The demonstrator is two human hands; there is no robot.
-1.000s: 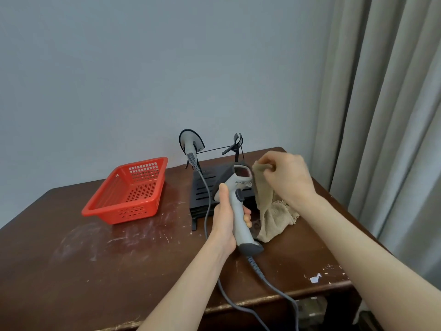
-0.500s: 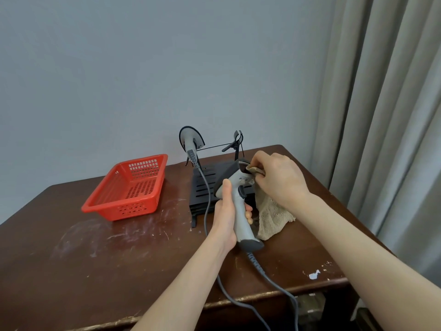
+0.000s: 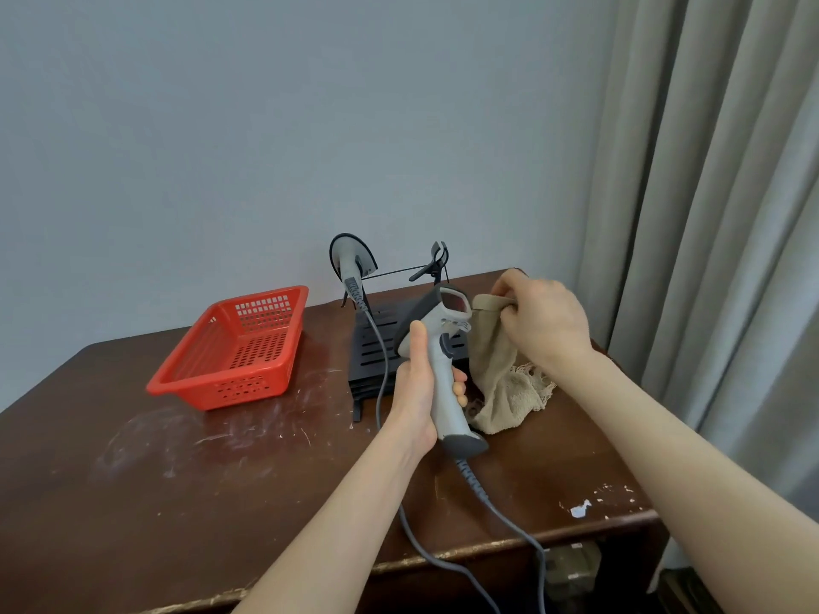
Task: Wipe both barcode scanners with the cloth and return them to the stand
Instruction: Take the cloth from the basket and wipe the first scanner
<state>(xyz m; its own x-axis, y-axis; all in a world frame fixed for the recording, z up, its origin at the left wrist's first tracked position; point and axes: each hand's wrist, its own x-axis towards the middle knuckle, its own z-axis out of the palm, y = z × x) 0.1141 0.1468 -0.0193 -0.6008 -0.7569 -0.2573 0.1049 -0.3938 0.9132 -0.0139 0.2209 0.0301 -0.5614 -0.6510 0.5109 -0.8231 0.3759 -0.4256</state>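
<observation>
Barcode scanner [image 3: 443, 347] gripped in my left hand [image 3: 419, 387], right hand [image 3: 538, 319] pinching cloth [image 3: 501, 370], now drawn just off the scan window.

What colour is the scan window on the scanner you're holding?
Reddish, set in a dark grey head; the scanner body is light grey. Seen in the head view.

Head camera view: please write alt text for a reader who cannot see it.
A left hand holds a grey barcode scanner upright while the right hand holds a beige cloth at its head. Behind stand a black stand, a second scanner and a red basket.
</observation>
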